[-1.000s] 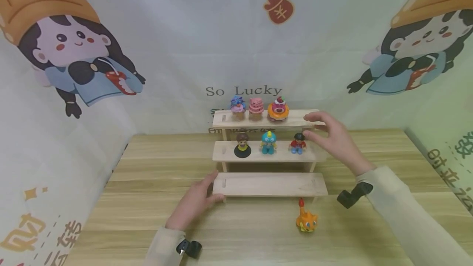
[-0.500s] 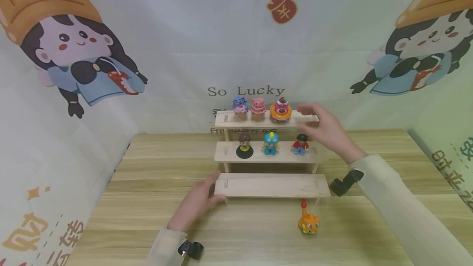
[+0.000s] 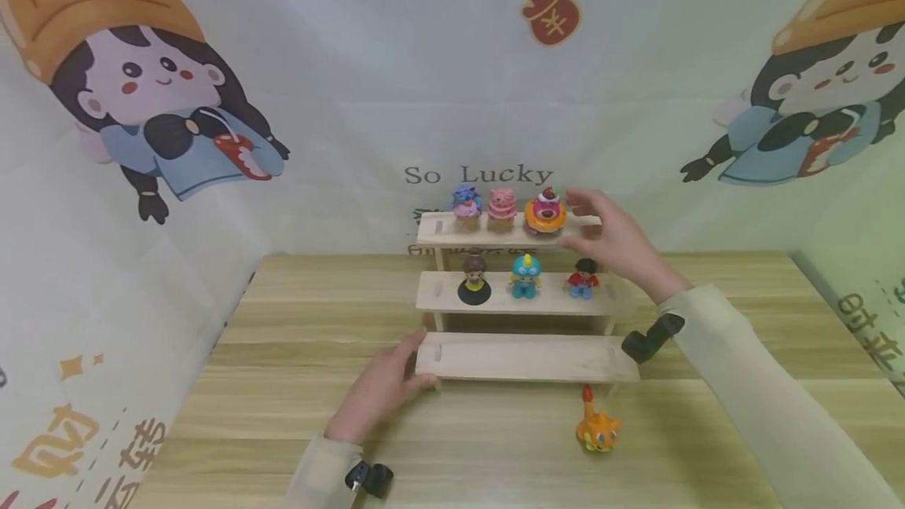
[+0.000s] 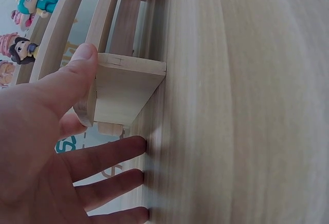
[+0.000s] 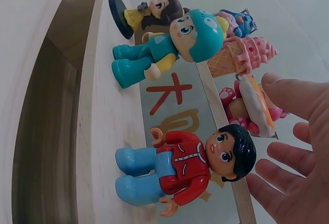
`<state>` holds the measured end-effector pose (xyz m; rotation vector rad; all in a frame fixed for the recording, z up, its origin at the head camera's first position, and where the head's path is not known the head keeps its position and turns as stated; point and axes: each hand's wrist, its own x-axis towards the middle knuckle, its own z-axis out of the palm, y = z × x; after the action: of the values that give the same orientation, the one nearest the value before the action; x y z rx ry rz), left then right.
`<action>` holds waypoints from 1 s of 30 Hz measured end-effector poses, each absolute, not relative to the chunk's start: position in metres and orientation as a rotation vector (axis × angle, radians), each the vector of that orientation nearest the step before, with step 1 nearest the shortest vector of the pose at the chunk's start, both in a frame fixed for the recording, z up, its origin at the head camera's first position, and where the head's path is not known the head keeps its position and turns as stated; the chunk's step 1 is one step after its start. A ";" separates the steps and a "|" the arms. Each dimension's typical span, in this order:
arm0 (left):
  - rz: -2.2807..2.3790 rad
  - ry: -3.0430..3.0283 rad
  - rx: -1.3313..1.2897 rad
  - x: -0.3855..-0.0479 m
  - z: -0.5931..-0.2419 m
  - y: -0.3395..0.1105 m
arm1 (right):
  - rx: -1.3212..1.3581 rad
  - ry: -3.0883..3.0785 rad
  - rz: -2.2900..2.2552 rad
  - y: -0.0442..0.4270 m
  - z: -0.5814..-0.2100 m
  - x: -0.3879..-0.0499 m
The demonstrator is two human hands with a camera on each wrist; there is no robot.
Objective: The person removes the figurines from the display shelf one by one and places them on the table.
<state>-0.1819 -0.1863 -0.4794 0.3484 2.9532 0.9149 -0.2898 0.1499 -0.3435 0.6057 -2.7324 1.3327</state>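
Note:
A three-step wooden display shelf [image 3: 523, 356] stands on the table. My left hand [image 3: 378, 391] grips the left end of its lowest board between thumb and index finger; the other fingers extend in the left wrist view. At the top step's right end, my right hand [image 3: 622, 238] is spread beside a bear figure in an orange ring [image 3: 545, 214], thumb close to it in the right wrist view; contact is unclear. Left of the bear are a pink ice-cream figure [image 3: 502, 209] and a blue-topped one [image 3: 467, 206].
The middle step holds a yellow-dressed figure [image 3: 474, 280], a teal-helmeted figure [image 3: 525, 277] and a red-jacketed figure [image 3: 583, 280]. An orange toy with a red-tipped tail [image 3: 598, 430] is on the table [image 3: 495, 454] in front. A printed cloth [image 3: 339, 140] hangs behind the shelf.
My right hand has moved left along the top step, from its right end to beside the bear figure. The left hand keeps its hold on the lowest board. The head view shifted slightly.

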 end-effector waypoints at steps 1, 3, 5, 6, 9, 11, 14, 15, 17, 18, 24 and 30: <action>0.909 2.953 0.352 -0.182 -0.479 -0.186 | 0.605 -2.734 1.332 0.150 -0.343 -0.290; 0.908 2.952 0.356 -0.182 -0.479 -0.186 | 0.607 -2.743 1.330 0.149 -0.343 -0.292; 0.908 2.950 0.350 -0.181 -0.478 -0.186 | 0.614 -2.751 1.329 0.148 -0.343 -0.293; 0.909 2.951 0.351 -0.181 -0.478 -0.187 | 0.617 -2.754 1.328 0.147 -0.342 -0.294; 0.910 2.956 0.358 -0.182 -0.478 -0.187 | 0.622 -2.760 1.332 0.143 -0.342 -0.298; 0.906 2.959 0.365 -0.182 -0.478 -0.187 | 0.623 -2.762 1.348 0.141 -0.342 -0.301; 0.894 2.963 0.371 -0.184 -0.478 -0.188 | 0.617 -2.774 1.369 0.136 -0.342 -0.304; 0.887 2.968 0.376 -0.184 -0.478 -0.188 | 0.613 -2.778 1.374 0.135 -0.342 -0.305; 0.887 2.968 0.376 -0.184 -0.479 -0.188 | 0.603 -2.789 1.370 0.133 -0.343 -0.306; 0.890 2.967 0.373 -0.184 -0.479 -0.188 | 0.600 -2.791 1.369 0.132 -0.343 -0.306; 0.901 2.961 0.360 -0.183 -0.478 -0.188 | 0.593 -2.795 1.338 0.130 -0.346 -0.310; 0.885 2.974 0.367 -0.182 -0.480 -0.187 | 0.570 -2.816 1.286 0.130 -0.347 -0.312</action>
<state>-0.1822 -0.1871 -0.4797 0.3670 2.9745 0.8848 -0.3119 0.1301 -0.3474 0.5704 -2.8159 1.2856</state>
